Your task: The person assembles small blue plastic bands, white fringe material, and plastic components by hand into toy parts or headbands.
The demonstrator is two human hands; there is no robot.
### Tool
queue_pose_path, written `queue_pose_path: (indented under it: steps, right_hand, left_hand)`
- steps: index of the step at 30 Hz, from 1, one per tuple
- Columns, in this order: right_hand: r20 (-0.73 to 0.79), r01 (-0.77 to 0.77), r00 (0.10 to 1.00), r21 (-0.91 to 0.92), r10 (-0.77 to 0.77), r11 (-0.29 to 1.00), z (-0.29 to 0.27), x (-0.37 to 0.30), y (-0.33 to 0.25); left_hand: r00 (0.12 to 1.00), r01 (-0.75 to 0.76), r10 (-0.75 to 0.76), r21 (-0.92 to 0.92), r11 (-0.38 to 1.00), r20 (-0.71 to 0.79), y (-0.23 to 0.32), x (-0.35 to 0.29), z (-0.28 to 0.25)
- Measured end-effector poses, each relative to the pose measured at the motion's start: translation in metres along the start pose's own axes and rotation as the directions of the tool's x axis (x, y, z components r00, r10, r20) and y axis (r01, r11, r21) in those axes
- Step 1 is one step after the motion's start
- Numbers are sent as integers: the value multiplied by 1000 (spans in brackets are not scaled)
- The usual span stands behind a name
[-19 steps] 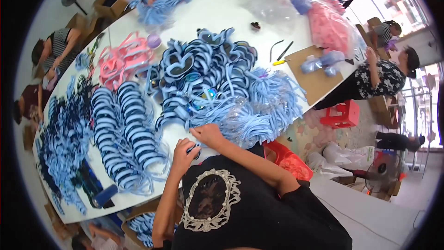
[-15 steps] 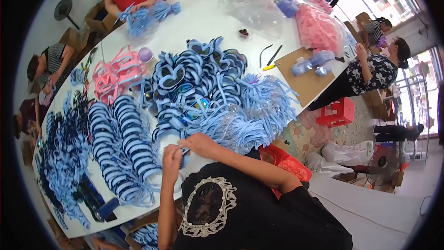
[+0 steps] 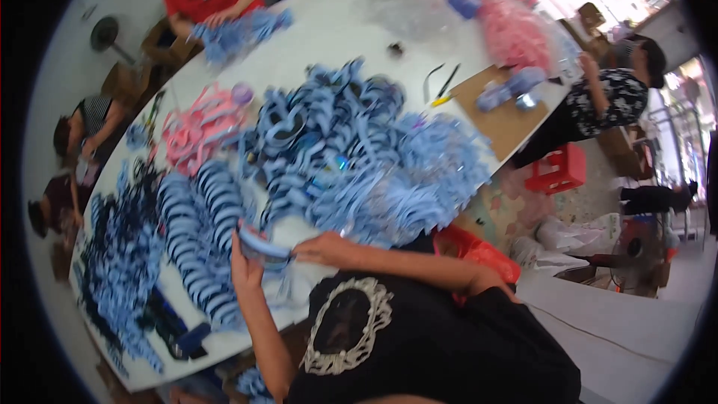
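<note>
Between my hands is a pair of light-blue-framed sunglasses, held just above the table's near edge. My left hand grips its left end, and my right hand pinches its right end. Thin pale strips hang below the glasses. Two long nested rows of blue and black glasses lie to the left of my hands. Ahead is a large heap of similar glasses, some with heart-shaped lenses. Bundles of light blue strips in clear plastic lie beside the heap, beyond my right hand. The picture is blurred by motion.
A tangle of blue and black pieces covers the table's left end. Pink frames, a yellow-handled tool, a cardboard sheet and pink bagged goods lie farther off. Co-workers stand around the table. A red stool is at right.
My hands have moved apart, and the sunglasses between them now show clearly, stretched from one hand to the other. The whole view has shifted slightly and blurred.
</note>
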State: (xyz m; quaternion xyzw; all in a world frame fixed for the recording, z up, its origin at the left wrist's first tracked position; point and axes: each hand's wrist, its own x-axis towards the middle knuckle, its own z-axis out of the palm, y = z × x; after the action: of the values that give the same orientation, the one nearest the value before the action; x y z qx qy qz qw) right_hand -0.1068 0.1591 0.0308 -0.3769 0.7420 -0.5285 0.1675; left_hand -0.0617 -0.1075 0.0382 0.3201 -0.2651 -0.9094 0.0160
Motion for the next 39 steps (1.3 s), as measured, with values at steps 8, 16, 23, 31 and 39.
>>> queue_pose_path:
  steps: [8,16,23,31,39]
  right_hand:
    - [148,-216,956,-224,252,950,-93,-20,81]
    - [85,-115,987,-241,139,964,-147,-29,101]
    - [-239,-329,926,-123,294,936,-186,-40,113]
    - [-359,137,783,896,509,421,-129,-1,92]
    - [202,-277,948,148,245,949,-86,18,7]
  left_hand:
    - [989,-60,38,152,986,141,89,-22,-25]
    - [991,-124,121,41,991,64,107,-35,-93]
    - [988,-151,153,68,986,-23,93,-42,-130]
    - [965,-179,255,867,466,63,-13,-31,-49]
    - [952,-294,54,855,427,300,-97,-22,42]
